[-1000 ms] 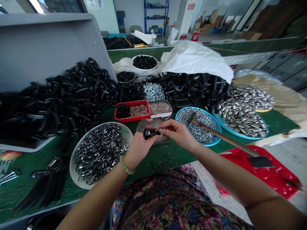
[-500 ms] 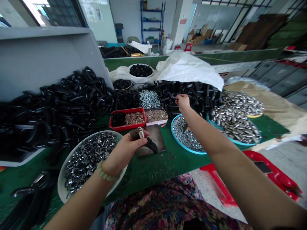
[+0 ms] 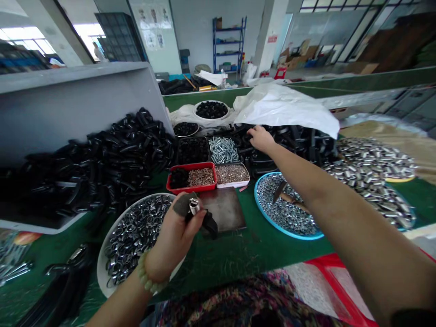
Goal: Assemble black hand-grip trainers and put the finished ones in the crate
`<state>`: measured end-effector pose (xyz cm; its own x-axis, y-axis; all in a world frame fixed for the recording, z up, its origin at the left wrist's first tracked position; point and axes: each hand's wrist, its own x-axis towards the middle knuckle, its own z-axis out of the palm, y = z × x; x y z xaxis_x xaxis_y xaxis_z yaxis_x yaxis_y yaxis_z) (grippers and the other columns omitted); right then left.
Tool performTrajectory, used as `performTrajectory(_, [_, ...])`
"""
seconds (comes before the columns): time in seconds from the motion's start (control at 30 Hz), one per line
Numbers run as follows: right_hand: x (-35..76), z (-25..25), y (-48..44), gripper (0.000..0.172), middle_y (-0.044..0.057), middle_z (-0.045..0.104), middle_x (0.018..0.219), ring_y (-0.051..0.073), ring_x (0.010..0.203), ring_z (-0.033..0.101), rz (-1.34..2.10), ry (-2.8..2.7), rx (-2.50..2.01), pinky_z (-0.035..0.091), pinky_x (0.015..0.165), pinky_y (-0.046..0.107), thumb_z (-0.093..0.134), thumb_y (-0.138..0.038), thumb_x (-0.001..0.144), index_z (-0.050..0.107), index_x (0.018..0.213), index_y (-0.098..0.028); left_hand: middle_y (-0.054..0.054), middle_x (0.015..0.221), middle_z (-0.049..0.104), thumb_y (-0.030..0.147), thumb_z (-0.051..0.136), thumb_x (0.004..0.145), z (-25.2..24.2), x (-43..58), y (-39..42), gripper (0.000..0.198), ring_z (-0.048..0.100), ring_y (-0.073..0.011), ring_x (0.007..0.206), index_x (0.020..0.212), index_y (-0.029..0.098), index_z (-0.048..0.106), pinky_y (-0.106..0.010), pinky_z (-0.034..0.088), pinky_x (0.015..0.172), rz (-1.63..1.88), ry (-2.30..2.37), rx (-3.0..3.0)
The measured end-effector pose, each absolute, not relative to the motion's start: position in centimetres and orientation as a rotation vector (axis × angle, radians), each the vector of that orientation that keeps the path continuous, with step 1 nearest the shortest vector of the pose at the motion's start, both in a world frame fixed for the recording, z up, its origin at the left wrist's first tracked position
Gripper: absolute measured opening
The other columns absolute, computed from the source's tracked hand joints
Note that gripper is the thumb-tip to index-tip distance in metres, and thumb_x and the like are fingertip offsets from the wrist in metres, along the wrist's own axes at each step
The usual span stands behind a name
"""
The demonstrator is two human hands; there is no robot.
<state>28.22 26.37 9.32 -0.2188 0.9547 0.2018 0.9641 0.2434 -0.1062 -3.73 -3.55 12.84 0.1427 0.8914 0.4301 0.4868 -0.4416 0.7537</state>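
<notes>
My left hand [image 3: 177, 236] is closed around a black part [image 3: 210, 223] with a silver coil spring [image 3: 194, 206] standing up near my thumb. A dark wrap covers one of its fingers. This hand is over the right edge of a white basin of metal rings [image 3: 136, 231], beside a flat metal plate [image 3: 225, 209]. My right hand [image 3: 261, 138] reaches out over a pile of black curved parts [image 3: 299, 141], with its fingers bent and slightly apart. I see nothing held in it. Close by on its left is a tray of silver screws [image 3: 223, 150].
A red tray [image 3: 192, 187] and a white tray [image 3: 233, 183] hold small parts. In a blue-rimmed basin [image 3: 289, 235] a hammer [image 3: 289, 197] lies on small metal pieces. Silver cylinders [image 3: 374, 177] are heaped at right. A grey bin [image 3: 102, 100] with black parts stands left.
The view has swung left and up slightly. My right hand's fingers have loosened from a pinch above the black parts. My left hand still grips the black part, drawn slightly nearer.
</notes>
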Motion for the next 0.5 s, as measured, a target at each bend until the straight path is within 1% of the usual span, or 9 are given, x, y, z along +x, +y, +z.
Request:
performTrajectory(0.03, [27.9,9.6,26.9,0.034,0.018,0.047,0.128,0.029,0.117,0.041,-0.070,-2.316,-1.779,0.037,0.094,0.044,0.048,-0.011,0.086,0.058,0.118,-0.015,-0.001,0.081,0.055,0.023,0.048,0.090,12.8,-3.6,-3.7,0.009,0.052,-0.0138,0.073,0.085,0.020,0.055,-0.025,0.043,0.069,1.220,1.330,1.951])
performTrajectory(0.1, [26.8,10.0,27.8,0.025,0.015,0.053,0.121,0.025,0.113,0.045,-0.058,-2.366,-1.735,0.039,0.092,0.042,0.050,-0.011,0.087,0.062,0.109,-0.014,0.000,0.079,0.056,0.025,0.046,0.091,12.8,-3.3,-4.0,0.013,0.051,-0.0131,0.072,0.085,0.020,0.055,-0.024,0.042,0.068,1.180,1.353,1.901])
performTrajectory(0.17, [25.7,10.4,28.4,0.017,0.011,0.058,0.112,0.022,0.105,0.052,-0.036,-2.377,-1.699,0.043,0.088,0.041,0.054,-0.017,0.089,0.062,0.104,-0.013,0.000,0.078,0.056,0.027,0.046,0.092,12.9,-3.2,-4.3,0.014,0.050,-0.0125,0.071,0.085,0.019,0.055,-0.023,0.042,0.067,1.142,1.359,1.871])
performTrajectory(0.23, [25.1,10.7,28.5,0.019,0.007,0.060,0.107,0.019,0.097,0.057,-0.014,-2.348,-1.649,0.047,0.084,0.040,0.057,-0.026,0.090,0.060,0.103,-0.013,0.001,0.076,0.055,0.029,0.046,0.092,13.0,-3.3,-4.6,0.016,0.049,-0.0120,0.069,0.084,0.019,0.055,-0.022,0.041,0.066,1.108,1.351,1.838])
performTrajectory(0.27, [25.1,10.9,28.4,0.018,0.007,0.061,0.104,0.017,0.093,0.059,0.001,-2.325,-1.614,0.048,0.083,0.039,0.057,-0.027,0.090,0.061,0.100,-0.012,0.001,0.075,0.055,0.030,0.046,0.092,13.0,-3.4,-4.6,0.016,0.049,-0.0119,0.069,0.084,0.019,0.055,-0.022,0.041,0.066,1.095,1.353,1.821])
performTrajectory(0.33, [25.7,11.4,27.7,0.009,0.008,0.063,0.095,0.016,0.088,0.059,0.037,-2.250,-1.526,0.047,0.083,0.035,0.058,-0.020,0.087,0.062,0.088,-0.011,0.001,0.076,0.055,0.031,0.046,0.092,13.0,-3.7,-4.6,0.017,0.048,-0.0119,0.069,0.083,0.018,0.055,-0.022,0.041,0.066,1.069,1.357,1.795])
performTrajectory(0.4, [26.7,11.9,26.5,0.005,0.011,0.062,0.090,0.018,0.089,0.059,0.069,-2.103,-1.428,0.044,0.084,0.034,0.057,-0.014,0.082,0.060,0.079,-0.012,0.001,0.078,0.056,0.031,0.047,0.091,12.8,-3.9,-4.3,0.017,0.049,-0.0123,0.072,0.083,0.018,0.055,-0.023,0.041,0.069,1.043,1.345,1.776])
performTrajectory(0.43, [27.2,12.2,25.6,0.005,0.012,0.062,0.090,0.020,0.091,0.059,0.078,-2.001,-1.382,0.044,0.084,0.035,0.055,-0.015,0.082,0.058,0.081,-0.012,0.000,0.079,0.057,0.031,0.047,0.091,12.6,-3.9,-4.1,0.017,0.049,-0.0124,0.073,0.084,0.018,0.055,-0.023,0.041,0.070,1.027,1.332,1.766])
performTrajectory(0.5, [27.5,12.6,23.1,0.012,0.012,0.060,0.093,0.020,0.090,0.059,0.108,-1.728,-1.256,0.046,0.080,0.036,0.045,-0.022,0.088,0.054,0.089,-0.014,0.000,0.081,0.059,0.032,0.046,0.091,12.2,-3.7,-3.7,0.018,0.050,-0.0129,0.073,0.085,0.018,0.055,-0.023,0.042,0.071,0.979,1.309,1.753])
